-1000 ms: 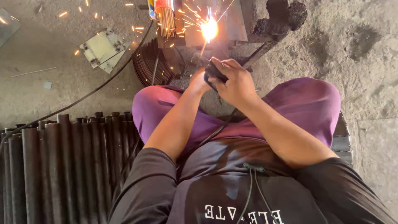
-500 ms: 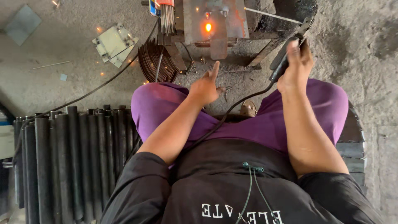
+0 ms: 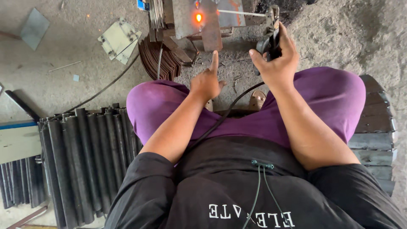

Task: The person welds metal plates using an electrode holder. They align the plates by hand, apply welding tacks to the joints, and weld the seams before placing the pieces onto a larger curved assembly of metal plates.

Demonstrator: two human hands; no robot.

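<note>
Fingers of the right hand [image 3: 277, 59] are wrapped tight around the black handle of a welding holder [image 3: 271, 40], thumb along its near side, and the holder stands up out of the fist. From its top a thin rod [image 3: 241, 13] runs off to the left toward a rusty metal piece [image 3: 203, 21], where a small orange spot [image 3: 198, 18] glows. A black cable [image 3: 224, 114] drops from the fist and trails back between the knees. The left hand [image 3: 207, 82] holds nothing: its forefinger points straight up toward the glowing spot, the other fingers are curled in, and it hovers just above the left knee, well short of the metal piece. Both knees are in purple trousers [image 3: 322, 97], spread apart, with a black shirt [image 3: 237, 186] below. Left of the left leg lies a row of dark pipes [image 3: 80, 152], side by side on the concrete floor [image 3: 63, 46]. Farther off, a few flat steel plates [image 3: 118, 39] lie on the floor, and a stack of curved dark strips [image 3: 159, 59] leans beside the metal piece.
</note>
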